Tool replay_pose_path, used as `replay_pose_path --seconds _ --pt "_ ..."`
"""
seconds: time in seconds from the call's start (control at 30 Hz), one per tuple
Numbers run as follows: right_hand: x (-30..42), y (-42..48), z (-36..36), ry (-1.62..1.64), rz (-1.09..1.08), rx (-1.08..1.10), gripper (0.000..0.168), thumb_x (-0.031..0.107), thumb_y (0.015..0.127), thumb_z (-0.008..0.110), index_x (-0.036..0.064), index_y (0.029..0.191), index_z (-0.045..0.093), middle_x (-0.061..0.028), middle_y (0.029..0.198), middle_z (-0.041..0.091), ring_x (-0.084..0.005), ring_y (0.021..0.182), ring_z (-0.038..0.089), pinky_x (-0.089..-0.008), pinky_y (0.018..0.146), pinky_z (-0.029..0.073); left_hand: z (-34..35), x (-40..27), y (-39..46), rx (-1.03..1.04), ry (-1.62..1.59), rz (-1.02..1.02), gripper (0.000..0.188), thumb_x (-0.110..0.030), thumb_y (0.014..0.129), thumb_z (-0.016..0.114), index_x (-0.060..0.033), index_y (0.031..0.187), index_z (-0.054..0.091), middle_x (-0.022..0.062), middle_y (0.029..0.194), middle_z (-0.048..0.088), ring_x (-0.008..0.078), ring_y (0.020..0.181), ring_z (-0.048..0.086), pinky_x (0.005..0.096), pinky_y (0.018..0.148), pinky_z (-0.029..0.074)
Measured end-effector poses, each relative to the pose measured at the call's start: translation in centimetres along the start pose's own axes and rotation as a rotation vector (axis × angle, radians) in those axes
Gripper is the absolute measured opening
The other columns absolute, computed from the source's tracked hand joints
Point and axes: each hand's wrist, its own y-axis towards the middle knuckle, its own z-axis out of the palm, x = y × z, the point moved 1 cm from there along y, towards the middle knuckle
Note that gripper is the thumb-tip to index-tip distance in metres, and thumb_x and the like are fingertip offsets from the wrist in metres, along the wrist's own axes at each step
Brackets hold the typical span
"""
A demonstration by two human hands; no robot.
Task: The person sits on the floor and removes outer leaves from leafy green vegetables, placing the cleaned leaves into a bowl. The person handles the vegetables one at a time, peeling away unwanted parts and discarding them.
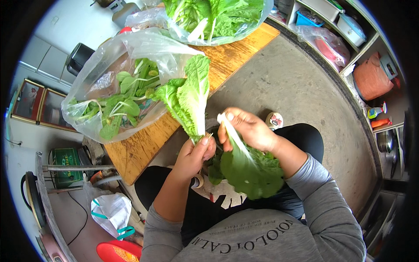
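Observation:
My left hand (196,154) grips a small head of leafy greens (193,98) by its base, its pale stems and crinkled leaves pointing up toward the table. In my right hand (250,127) is a single large leaf (250,173), pinched at its white stalk end so that the green blade hangs down over my lap. The two hands are apart, above the gap between my knees. Beyond my left hand, an open clear plastic bag (111,75) on the table holds loose greens (131,88). Darker leaves show below my right hand, partly hidden.
A second plastic bag (226,41) full of greens (226,19) stands on the wooden table (140,154). Shelves with tubs, pots and bags curve along the right, past the concrete floor (288,75). At lower left are a white bag (113,211) and a red container (114,252).

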Motion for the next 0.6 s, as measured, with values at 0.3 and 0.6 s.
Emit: replay_pose_path --seconds 0.3,0.6 --pt "-0.5 0.6 -1.0 0.031 -0.005 -0.114 0.025 0.026 0.089 0.065 0.006 0.104 0.06 0.0068 0.071 0.048 -0.0024 0.057 0.035 -0.0188 0.049 0.028 -0.7 1.0 -0.3 0.004 0.259 -0.041 0.019 -0.02 0.092 0.06 -0.0069 0.082 0.05 -0.0065 0.069 0.041 0.0041 0.061 0.036 0.0216 0.054 0.031" --pt "2.7 0.2 -4.6 -0.456 -0.327 -0.337 0.018 0.016 0.087 0.067 0.005 0.101 0.066 0.0006 0.091 0.066 -0.0048 0.075 0.056 -0.0209 0.066 0.045 -1.8 3.0 0.9 -0.239 0.506 0.097 0.043 -0.017 0.084 0.07 0.0005 0.117 0.049 0.012 0.112 0.058 0.0195 0.103 0.056 0.0323 0.09 0.044"
